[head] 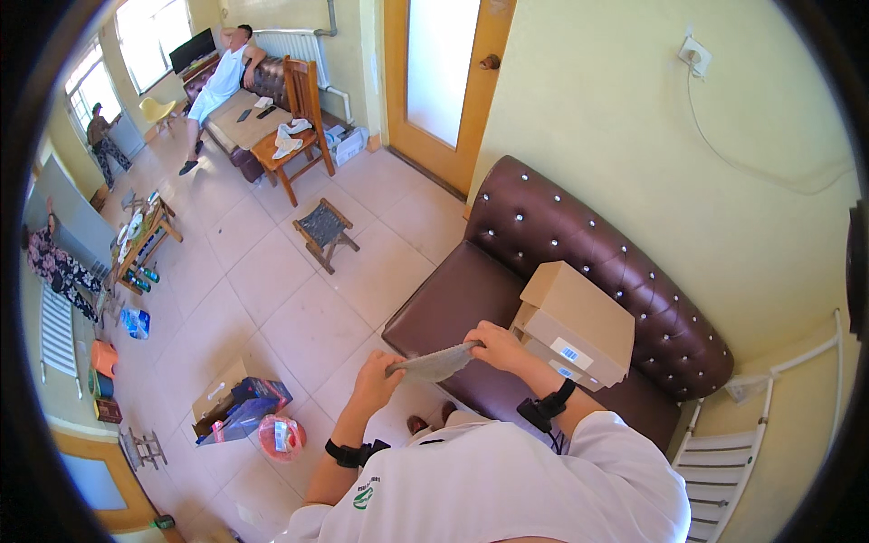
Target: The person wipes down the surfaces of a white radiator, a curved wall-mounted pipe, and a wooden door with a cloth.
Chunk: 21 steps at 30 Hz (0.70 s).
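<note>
A grey cloth (438,365) hangs stretched between my two hands, in front of my white shirt. My left hand (377,381) pinches its left end, and my right hand (497,346) grips the right end. The cloth sags a little in the middle. Behind my right forearm, cardboard boxes (577,319) rest on the seat of a brown tufted sofa (451,298). White labels with printed codes show on the boxes. Black straps with small devices are around both of my wrists or forearms.
A folding stool (324,227) stands on the tiled floor. To the left are an open carton (220,400) and a red bin (282,438). Further off, a wooden chair (299,136) holds a white cloth. One person sits on a far sofa; two others stand at the left.
</note>
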Each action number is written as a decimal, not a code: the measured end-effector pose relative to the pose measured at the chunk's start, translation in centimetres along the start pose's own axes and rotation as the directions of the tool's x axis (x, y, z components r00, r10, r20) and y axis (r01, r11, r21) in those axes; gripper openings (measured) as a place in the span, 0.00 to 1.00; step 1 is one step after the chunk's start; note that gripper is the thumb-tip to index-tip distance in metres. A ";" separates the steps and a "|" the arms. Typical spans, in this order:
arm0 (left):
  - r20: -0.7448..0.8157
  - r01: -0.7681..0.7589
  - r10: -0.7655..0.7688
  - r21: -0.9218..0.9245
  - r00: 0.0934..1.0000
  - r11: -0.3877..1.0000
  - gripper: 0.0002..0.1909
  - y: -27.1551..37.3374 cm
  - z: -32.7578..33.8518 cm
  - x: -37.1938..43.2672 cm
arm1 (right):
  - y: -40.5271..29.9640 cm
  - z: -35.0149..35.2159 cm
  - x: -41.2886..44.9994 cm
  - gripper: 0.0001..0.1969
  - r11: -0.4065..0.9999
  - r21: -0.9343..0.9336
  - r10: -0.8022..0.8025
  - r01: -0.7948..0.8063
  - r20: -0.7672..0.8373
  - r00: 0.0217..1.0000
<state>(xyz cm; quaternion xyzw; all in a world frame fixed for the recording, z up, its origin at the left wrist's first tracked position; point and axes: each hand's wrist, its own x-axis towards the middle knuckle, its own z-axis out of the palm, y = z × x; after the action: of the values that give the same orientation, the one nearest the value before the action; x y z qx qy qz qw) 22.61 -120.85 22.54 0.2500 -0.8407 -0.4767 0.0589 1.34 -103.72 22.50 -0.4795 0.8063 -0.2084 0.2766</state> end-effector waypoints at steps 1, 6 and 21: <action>-0.033 -0.041 0.041 0.010 0.999 0.999 0.10 -0.6 -0.1 0.5 | 0.2 0.0 0.8 0.10 0.997 0.034 -0.073 0.076 -0.087 0.994; -0.157 -0.329 0.358 0.185 0.920 0.926 0.07 -1.8 -1.7 4.2 | 0.7 -0.9 5.6 0.09 0.937 -0.121 -0.349 0.328 -0.378 0.857; -0.128 0.062 -0.110 -0.332 0.986 0.941 0.13 -2.2 -9.8 15.6 | -5.0 -6.1 20.7 0.09 0.821 0.557 -0.094 0.126 -0.086 0.992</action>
<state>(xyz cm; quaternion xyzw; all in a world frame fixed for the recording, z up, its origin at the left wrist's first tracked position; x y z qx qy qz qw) 13.21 -136.78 23.86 0.3073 -0.7317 -0.5922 0.1395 -7.37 -123.92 25.05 -0.4167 0.6877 -0.4648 0.3706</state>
